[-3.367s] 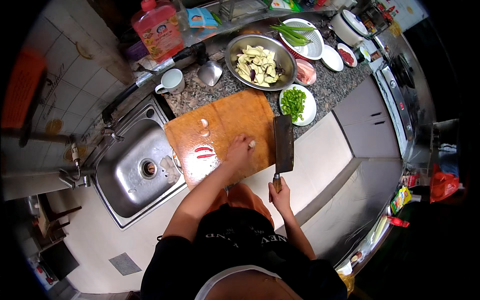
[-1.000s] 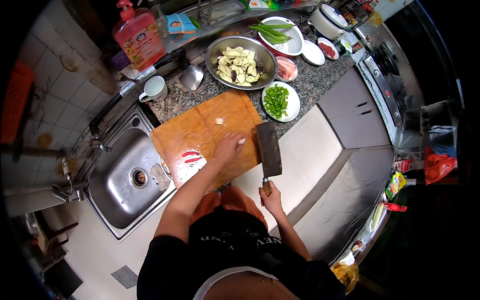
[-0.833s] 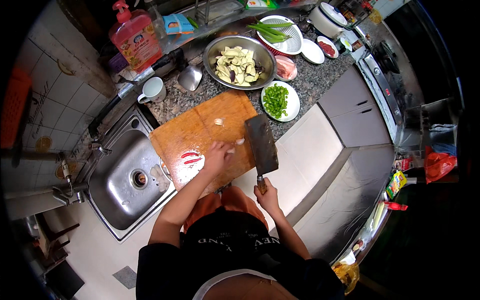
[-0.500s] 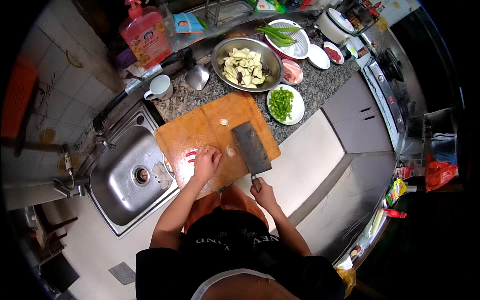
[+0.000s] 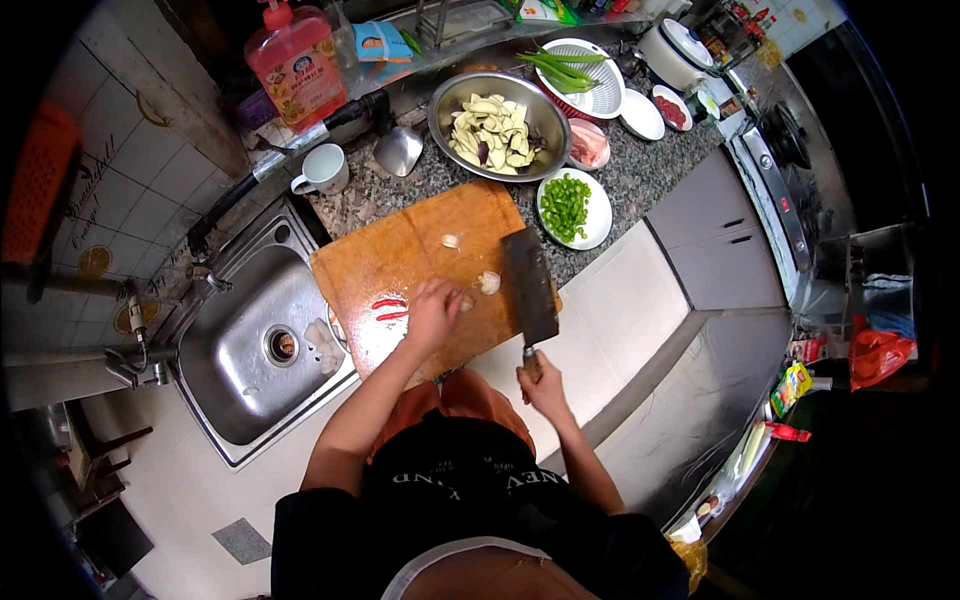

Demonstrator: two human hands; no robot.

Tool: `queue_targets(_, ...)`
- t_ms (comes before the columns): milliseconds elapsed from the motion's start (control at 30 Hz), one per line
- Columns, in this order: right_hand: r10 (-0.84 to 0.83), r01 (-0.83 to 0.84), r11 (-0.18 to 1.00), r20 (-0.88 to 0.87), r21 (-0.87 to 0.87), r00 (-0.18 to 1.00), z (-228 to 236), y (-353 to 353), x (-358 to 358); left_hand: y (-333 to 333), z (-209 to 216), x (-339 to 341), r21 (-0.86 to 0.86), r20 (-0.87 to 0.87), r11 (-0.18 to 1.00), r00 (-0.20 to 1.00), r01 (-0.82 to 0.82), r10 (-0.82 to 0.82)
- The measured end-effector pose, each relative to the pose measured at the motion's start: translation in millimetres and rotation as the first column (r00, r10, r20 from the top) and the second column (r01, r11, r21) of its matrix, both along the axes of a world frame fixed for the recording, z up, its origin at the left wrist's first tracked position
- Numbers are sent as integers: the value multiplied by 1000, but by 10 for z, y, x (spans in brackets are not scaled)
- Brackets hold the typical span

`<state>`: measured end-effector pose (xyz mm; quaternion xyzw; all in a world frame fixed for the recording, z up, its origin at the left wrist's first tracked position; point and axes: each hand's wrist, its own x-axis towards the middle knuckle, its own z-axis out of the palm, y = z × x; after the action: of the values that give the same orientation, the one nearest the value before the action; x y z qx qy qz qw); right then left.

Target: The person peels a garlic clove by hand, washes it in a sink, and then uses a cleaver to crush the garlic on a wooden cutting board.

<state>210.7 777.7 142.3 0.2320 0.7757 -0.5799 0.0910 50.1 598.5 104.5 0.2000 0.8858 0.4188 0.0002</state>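
My right hand [image 5: 541, 380] grips the wooden handle of a cleaver [image 5: 530, 288], its broad dark blade held over the right edge of a wooden cutting board [image 5: 400, 240]. My left hand [image 5: 436, 312] is over the board's lower middle, fingers curled together; a small pale piece shows at the fingertips, too small to name surely. Just right of those fingertips lies a garlic clove [image 5: 489, 283], and another garlic clove [image 5: 451, 241] rests farther up the board. Left of my left hand are two red chili pieces [image 5: 390, 309].
A steel sink [image 5: 250, 370] adjoins the board's left. Behind stand a mug [image 5: 322, 170], a spatula [image 5: 398, 152], and a steel bowl [image 5: 437, 140] of sliced eggplant. A plate [image 5: 600, 215] of chopped green peppers sits at right, near a white basket [image 5: 605, 95].
My left hand has moved right, away from the chili pieces toward the garlic. The cleaver has shifted right with my right hand, its blade turned more upright in the picture.
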Motion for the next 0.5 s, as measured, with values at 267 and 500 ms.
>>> queue_targets(267,201,-203,866,54,457,978,225,519,-590,627,-178,-172,-169,-61,973,984,157,-169)
queue_targets(500,259,-229,791,28,568,965,-36,296,-1159,20,69,-216,510,531,828,842,-232,-91)
